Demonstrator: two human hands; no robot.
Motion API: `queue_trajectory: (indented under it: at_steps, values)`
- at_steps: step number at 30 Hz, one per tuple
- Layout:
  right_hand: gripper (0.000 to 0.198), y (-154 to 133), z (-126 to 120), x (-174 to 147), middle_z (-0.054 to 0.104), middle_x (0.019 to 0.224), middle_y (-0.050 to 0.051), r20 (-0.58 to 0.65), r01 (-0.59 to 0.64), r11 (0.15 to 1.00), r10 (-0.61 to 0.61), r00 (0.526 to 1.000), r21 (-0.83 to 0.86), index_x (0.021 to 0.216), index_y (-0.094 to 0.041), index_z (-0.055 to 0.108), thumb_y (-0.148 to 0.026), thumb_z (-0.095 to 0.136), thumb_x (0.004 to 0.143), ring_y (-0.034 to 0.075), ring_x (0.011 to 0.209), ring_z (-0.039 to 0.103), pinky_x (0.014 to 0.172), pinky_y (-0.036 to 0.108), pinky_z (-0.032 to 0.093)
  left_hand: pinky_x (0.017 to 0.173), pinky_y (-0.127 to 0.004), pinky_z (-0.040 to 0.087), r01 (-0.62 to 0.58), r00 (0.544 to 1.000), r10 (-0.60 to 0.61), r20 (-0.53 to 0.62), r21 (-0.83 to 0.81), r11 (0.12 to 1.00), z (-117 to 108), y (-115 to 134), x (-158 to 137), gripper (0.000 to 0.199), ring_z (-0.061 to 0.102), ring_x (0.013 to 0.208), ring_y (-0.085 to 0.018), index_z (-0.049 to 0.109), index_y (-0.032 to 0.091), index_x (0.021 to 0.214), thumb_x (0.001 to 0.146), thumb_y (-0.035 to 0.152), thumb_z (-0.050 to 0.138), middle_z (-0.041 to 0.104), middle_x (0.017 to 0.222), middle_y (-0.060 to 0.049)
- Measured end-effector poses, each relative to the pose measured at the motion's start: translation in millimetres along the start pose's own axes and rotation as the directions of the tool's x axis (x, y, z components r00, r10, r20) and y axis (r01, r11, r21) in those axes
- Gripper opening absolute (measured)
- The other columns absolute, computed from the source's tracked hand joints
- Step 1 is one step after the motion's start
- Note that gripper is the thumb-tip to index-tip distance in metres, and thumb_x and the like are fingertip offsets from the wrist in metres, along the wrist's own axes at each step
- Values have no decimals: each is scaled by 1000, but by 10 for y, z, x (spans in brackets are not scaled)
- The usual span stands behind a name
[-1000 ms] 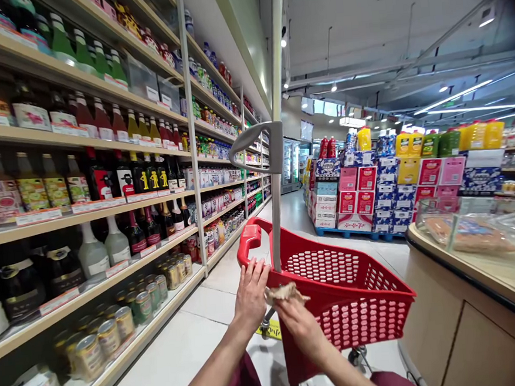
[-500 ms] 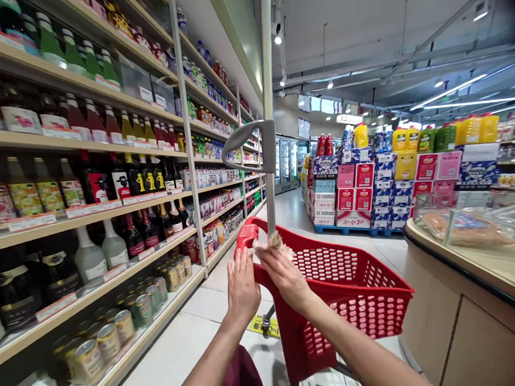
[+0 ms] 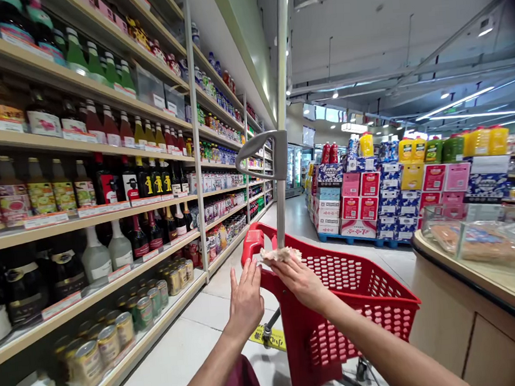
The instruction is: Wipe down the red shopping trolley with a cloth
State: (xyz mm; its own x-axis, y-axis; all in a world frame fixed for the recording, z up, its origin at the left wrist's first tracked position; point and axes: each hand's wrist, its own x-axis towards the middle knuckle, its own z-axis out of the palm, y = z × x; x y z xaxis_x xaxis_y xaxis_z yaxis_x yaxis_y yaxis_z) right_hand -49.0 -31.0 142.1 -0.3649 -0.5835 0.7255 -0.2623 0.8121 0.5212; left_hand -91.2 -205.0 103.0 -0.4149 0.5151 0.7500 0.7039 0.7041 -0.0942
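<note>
A red shopping cart (image 3: 309, 336) with a perforated basket stands before me. My right hand (image 3: 299, 279) presses a crumpled whitish cloth (image 3: 283, 254) onto the near rim of the cart, beside its red handle grip (image 3: 253, 243). Part of the cloth is hidden beneath the fingers. My left hand (image 3: 246, 299) is just left of the rim, its fingers stretched forward below the grip, and holds nothing. Whether its fingertips touch the cart I cannot tell. A grey pole with a looped grey handle (image 3: 263, 154) rises from the cart.
Shelves (image 3: 153, 209) of bottles and cans line the left side. A wooden counter (image 3: 460, 314) with packaged food stands close on the right. Stacked drink boxes (image 3: 359, 206) are farther ahead. A yellow sign (image 3: 272, 338) lies on the tiled floor (image 3: 197, 341).
The cloth has spread flatter and slid a little right along the rim with my right hand. My left hand has drawn slightly back from the handle grip. The view has shifted slightly.
</note>
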Motion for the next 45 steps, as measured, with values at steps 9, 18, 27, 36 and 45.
queue_trajectory:
  at_steps: [9,18,27,36,45]
  values:
    - [44,366,-210,584,25,141,10,-161,-307,950,311,937,49,121,-17,48,-6,35,81,23,132,12,103,45,26,105,-54,12,38,999,-38,-11,-26,999,-11,59,-5,66,26,129,-24,38,10,126,61,2,39,35,136,-13]
    - [36,539,-404,853,28,140,8,-182,-308,951,299,937,-23,113,-19,53,-10,41,80,25,131,14,104,48,17,105,-52,16,49,997,-50,-57,-24,999,35,58,-31,65,27,128,-23,38,10,126,61,1,38,38,135,-12]
    - [30,344,-357,590,48,123,8,-154,-292,956,286,946,-13,108,-23,57,-24,47,80,25,113,41,98,45,26,104,-51,19,62,997,-63,-46,-32,998,44,70,-54,69,26,128,-24,36,9,127,59,3,39,37,136,-11]
    - [39,309,-161,467,42,132,8,-32,23,1000,-24,999,-8,122,-15,46,-14,38,83,20,130,21,104,42,26,104,-52,17,46,999,-46,-7,-26,999,3,69,-56,67,25,129,-24,35,10,128,61,4,40,36,136,-12]
    - [56,639,-298,761,27,141,5,-145,-163,986,159,977,-22,133,-18,30,-1,36,79,21,133,8,107,49,18,104,-52,15,50,999,-50,1,-41,998,11,73,-30,67,26,128,-24,36,11,128,62,4,39,37,136,-12]
